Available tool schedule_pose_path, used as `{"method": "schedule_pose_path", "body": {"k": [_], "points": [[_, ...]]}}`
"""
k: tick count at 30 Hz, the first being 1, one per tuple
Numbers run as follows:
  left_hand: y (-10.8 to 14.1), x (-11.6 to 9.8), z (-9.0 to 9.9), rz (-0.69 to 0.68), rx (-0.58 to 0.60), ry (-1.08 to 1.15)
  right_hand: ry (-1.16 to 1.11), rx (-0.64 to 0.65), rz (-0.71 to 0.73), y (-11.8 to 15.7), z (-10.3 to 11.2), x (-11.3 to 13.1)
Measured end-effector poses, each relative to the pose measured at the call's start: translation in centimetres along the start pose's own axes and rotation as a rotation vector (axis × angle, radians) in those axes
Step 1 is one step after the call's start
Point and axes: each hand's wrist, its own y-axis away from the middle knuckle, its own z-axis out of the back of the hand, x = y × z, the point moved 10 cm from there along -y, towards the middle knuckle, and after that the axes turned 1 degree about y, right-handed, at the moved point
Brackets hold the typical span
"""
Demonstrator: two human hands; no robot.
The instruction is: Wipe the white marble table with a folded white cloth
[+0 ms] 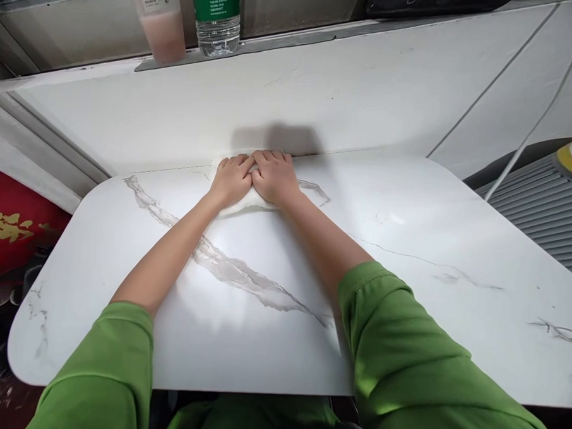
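A white cloth [249,203] lies bunched at the back of the white marble-patterned table [279,360], where the tabletop meets the wall. My left hand [232,180] presses down on its left part, with the fingers bent over it. Right beside it, my right hand [274,176] bears on the cloth too, thumbs close together and the hands touching. Both hands cover most of the cloth, so only its front edge and a bit at the left show. Both arms reach straight forward in green sleeves.
On the ledge above the wall stand a cup of pink drink [163,35], a water bottle with a green label [218,22] and a black device [432,3]. A white cable [530,146] hangs at the right, near a grey ribbed object [537,200]. A red item [20,222] is at the left.
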Motion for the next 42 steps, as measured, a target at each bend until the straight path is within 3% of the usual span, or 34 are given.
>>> {"method": "schedule_pose_path", "body": {"k": [12, 20, 26, 31, 42], "points": [[-0.6, 0.6, -0.6, -0.001, 0.016, 0.015, 0.008, 0.010, -0.021, -0.7, -1.1, -0.8], [1.6, 0.0, -0.8, 0.004, 0.009, -0.054, 0.038, 0.035, -0.005, 1.5, -0.4, 0.5], [6.3, -2.5, -0.3, -0.052, 0.051, -0.086, 0.063, 0.048, 0.092, 6.2, 1.4, 3.3], [11.5, -4.8, 0.5, -0.126, 0.101, -0.083, 0.141, 0.046, 0.066, 11.2, 3.0, 5.6], [24.4, -8.8, 3.4, -0.201, 0.105, -0.119, 0.214, 0.039, 0.298, 21.7, 6.7, 14.4]]}}
